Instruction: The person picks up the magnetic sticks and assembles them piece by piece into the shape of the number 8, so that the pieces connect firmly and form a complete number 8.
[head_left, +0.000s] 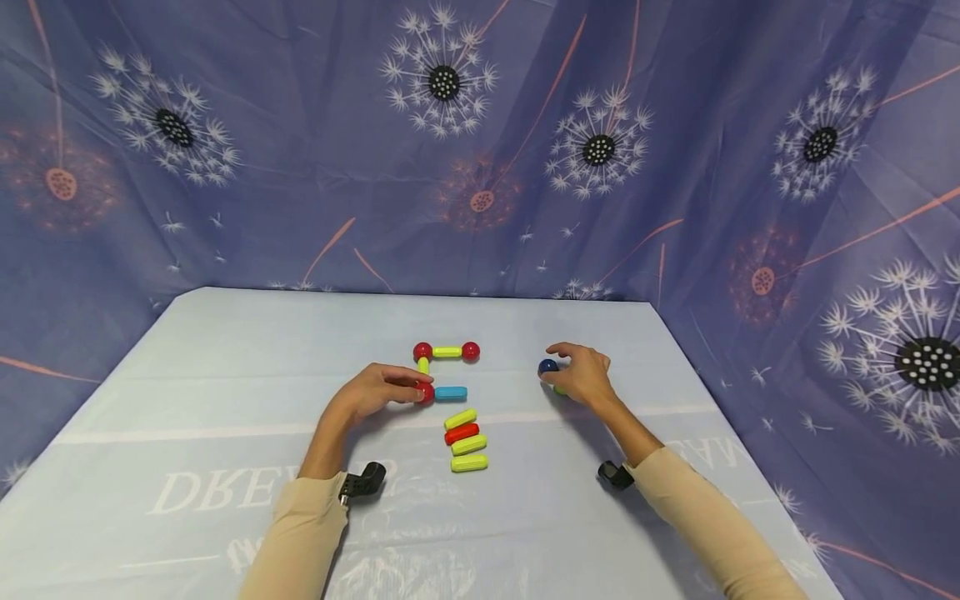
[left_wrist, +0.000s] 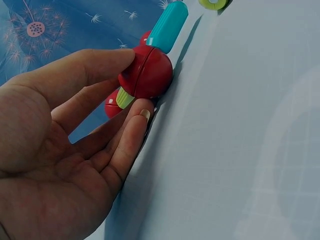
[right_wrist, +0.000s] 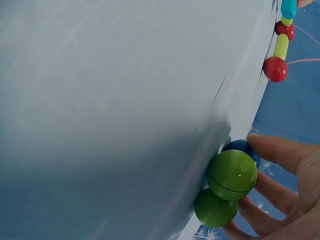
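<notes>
Here, red ball point(left_wrist: 154, 74) in left grip point(head_left: 375, 390), blue ball point(head_left: 547, 366) at right grip point(head_left: 588, 374).

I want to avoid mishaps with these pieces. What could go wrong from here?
The two green balls beside the blue ball might roll away if the right hand nudges them.

The left hand pinches the red ball at the light-blue rod's end; an uneven tug might part them.

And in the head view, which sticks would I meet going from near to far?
Nearest yellow stick, second yellow stick, red stick, third yellow stick, blue stick, fourth yellow stick, farthest yellow stick.
</notes>
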